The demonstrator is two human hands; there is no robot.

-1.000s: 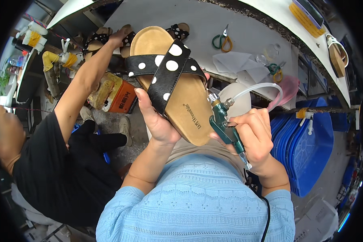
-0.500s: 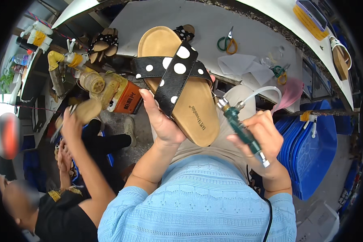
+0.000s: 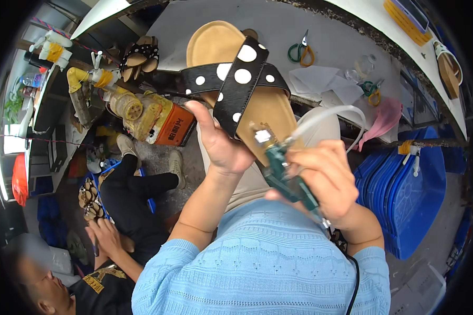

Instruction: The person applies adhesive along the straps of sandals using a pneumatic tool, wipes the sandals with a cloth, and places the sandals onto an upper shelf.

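Observation:
A tan-soled sandal [image 3: 270, 105] with crossed black straps and white dots is in my left hand [image 3: 220, 142]. That hand grips it from the left side, thumb up along the edge, its other fingers hidden beneath. My right hand [image 3: 326, 178] is closed round a dark green handheld tool [image 3: 286, 170] with metal ends and a clear hose [image 3: 333, 110]. The tool's metal tip lies over the lower part of the footbed; whether it touches cannot be made out.
Two pairs of scissors [image 3: 302, 50] lie on the grey bench, near paper scraps [image 3: 323, 81]. Dotted sandals [image 3: 140, 58] sit at the far left, above an orange-and-yellow can [image 3: 168, 126]. Blue stacked trays [image 3: 404, 194] stand right. At lower left another person [image 3: 102, 278] works over sandals.
My right hand has brought the green tool left, over the sole, from beside the sandal. The sandal shifted slightly up and right. The other person's raised hand came down, lowering what it held.

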